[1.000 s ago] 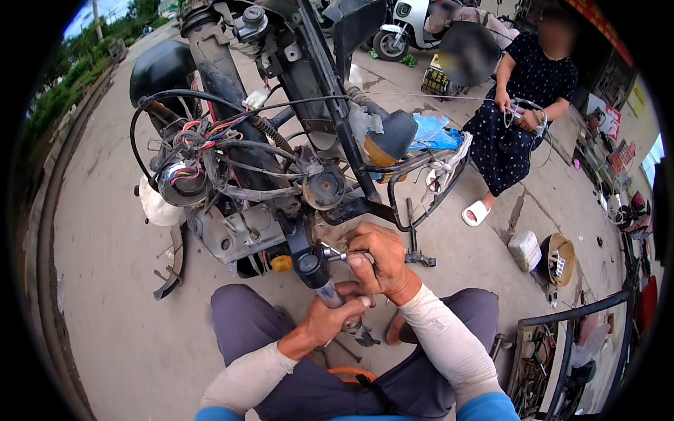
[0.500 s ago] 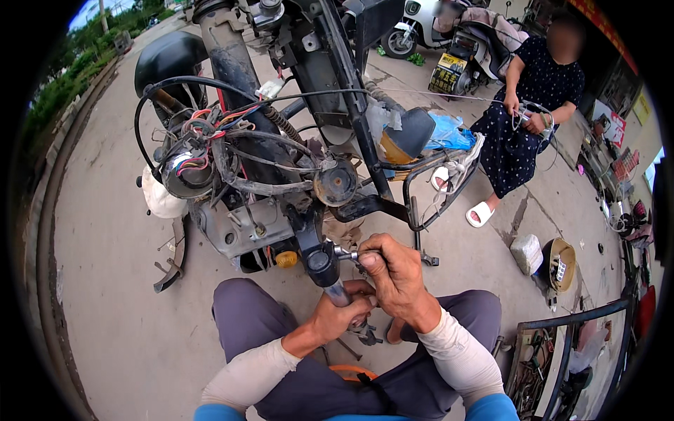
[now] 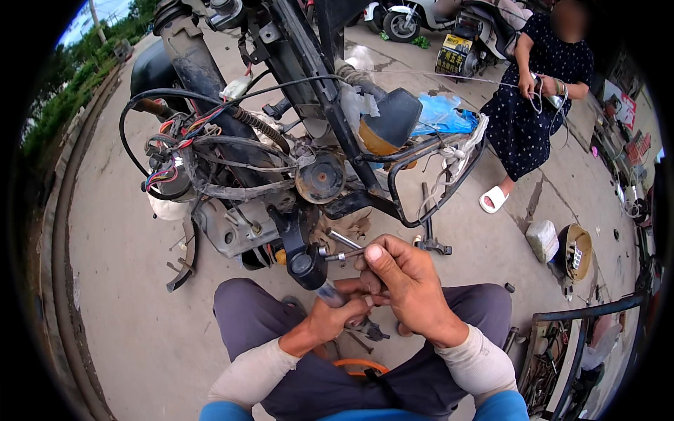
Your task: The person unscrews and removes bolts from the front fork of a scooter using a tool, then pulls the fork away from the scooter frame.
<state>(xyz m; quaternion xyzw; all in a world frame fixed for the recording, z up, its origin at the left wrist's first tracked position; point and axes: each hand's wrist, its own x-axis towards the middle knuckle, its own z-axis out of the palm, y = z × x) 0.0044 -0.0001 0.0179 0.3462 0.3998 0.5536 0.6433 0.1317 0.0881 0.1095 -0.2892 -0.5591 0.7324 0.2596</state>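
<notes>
The left hand [image 3: 331, 321] is curled closed round the metal tube [image 3: 329, 293], just below the black clamp [image 3: 307, 265]; the right hand [image 3: 406, 282], nearly closed, pinches a metal socket tool [image 3: 341, 257], its 1 end at the clamp's right side.

The left one of two head-worn fisheye cameras looked steeply down and forward over the wearer's knees [image 3: 246, 312]. Left hand [image 3: 324, 323] and right hand [image 3: 411, 284] lay near, mid-view; its bent rim took in far-left greenery [image 3: 43, 116] and a far-right person [image 3: 540, 91].
</notes>
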